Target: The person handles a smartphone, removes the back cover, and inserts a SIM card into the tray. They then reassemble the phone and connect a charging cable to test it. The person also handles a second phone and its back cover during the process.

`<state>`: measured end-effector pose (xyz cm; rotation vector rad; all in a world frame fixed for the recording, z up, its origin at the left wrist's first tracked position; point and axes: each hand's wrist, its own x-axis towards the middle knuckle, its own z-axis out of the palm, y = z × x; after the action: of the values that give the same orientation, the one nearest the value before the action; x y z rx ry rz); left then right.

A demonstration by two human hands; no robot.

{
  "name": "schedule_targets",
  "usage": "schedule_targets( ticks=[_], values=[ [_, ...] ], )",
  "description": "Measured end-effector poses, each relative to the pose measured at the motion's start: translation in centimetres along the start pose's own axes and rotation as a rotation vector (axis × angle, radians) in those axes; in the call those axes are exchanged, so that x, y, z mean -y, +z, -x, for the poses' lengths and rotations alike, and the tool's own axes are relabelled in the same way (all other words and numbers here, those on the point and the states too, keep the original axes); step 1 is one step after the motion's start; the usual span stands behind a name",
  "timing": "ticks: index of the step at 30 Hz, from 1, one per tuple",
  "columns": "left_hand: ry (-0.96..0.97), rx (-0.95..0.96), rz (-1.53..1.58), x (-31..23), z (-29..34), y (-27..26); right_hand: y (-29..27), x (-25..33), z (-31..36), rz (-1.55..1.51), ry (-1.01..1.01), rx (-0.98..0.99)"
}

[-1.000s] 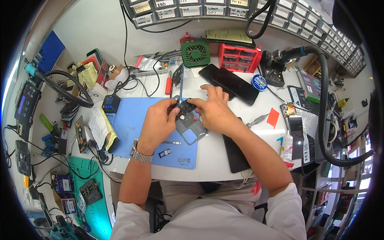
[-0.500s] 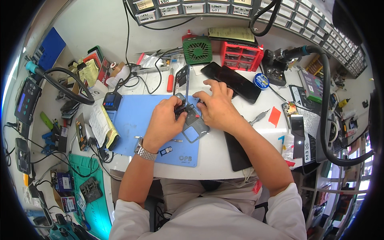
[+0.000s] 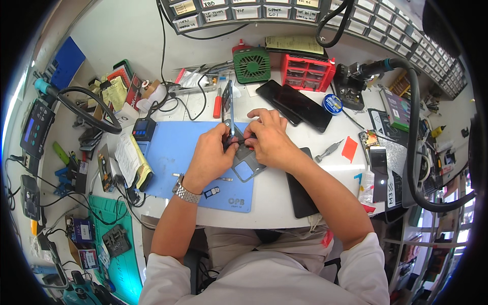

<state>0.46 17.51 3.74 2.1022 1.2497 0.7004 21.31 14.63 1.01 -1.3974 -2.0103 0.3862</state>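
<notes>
An opened phone lies over the right edge of the blue mat (image 3: 168,152). Its flat grey half (image 3: 245,168), with a large cut-out, rests on mat and table. Its other half, a thin panel (image 3: 229,104), stands nearly on edge above. My left hand (image 3: 206,155), with a metal watch on the wrist, pinches the panel's lower end between thumb and fingers. Close by on the right, my right hand (image 3: 269,140) has its fingers bent and pressed together over the grey half; what they hold is hidden. A SIM tray (image 3: 211,192) and a slim metal tool (image 3: 223,178) lie on the mat.
Two dark phones (image 3: 305,107) overlap behind my right hand, and another phone (image 3: 303,190) lies under my right forearm. A screwdriver (image 3: 329,151), a red-handled tool (image 3: 217,104), a green fan (image 3: 252,66) and a red drawer box (image 3: 306,72) stand or lie around.
My right hand has drawn left toward my left hand, and its spread fingers have closed in. The raised panel has swung to a more edge-on angle. My left hand keeps its place.
</notes>
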Motion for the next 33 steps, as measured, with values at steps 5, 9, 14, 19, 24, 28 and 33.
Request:
schedule_targets(
  ticks=[5,9,14,19,24,28,33],
  values=[
    [-0.109,0.084,0.435,1.2,-0.2,-0.1,-1.0,1.0,0.5,-0.094,-0.009,-0.045],
    [-0.128,0.094,0.626,2.0,-0.4,-0.5,-1.5,1.6,0.8,-0.113,-0.057,-0.096],
    [-0.097,0.114,0.650,2.2,-0.5,-0.3,-1.2,1.5,0.9,-0.140,-0.130,-0.151],
    [-0.096,0.117,0.647,1.8,-0.3,-0.7,-1.2,1.8,0.8,-0.147,-0.182,-0.189],
    [-0.084,0.069,0.392,0.6,0.1,-1.0,-0.8,1.7,0.9,-0.156,-0.102,-0.215],
    [-0.099,0.070,0.334,0.7,0.2,-1.2,-0.6,1.1,0.7,-0.175,0.058,-0.214],
    [-0.023,0.010,0.219,0.1,0.2,-1.0,-0.4,0.6,0.9,-0.181,0.144,-0.169]
  ],
)
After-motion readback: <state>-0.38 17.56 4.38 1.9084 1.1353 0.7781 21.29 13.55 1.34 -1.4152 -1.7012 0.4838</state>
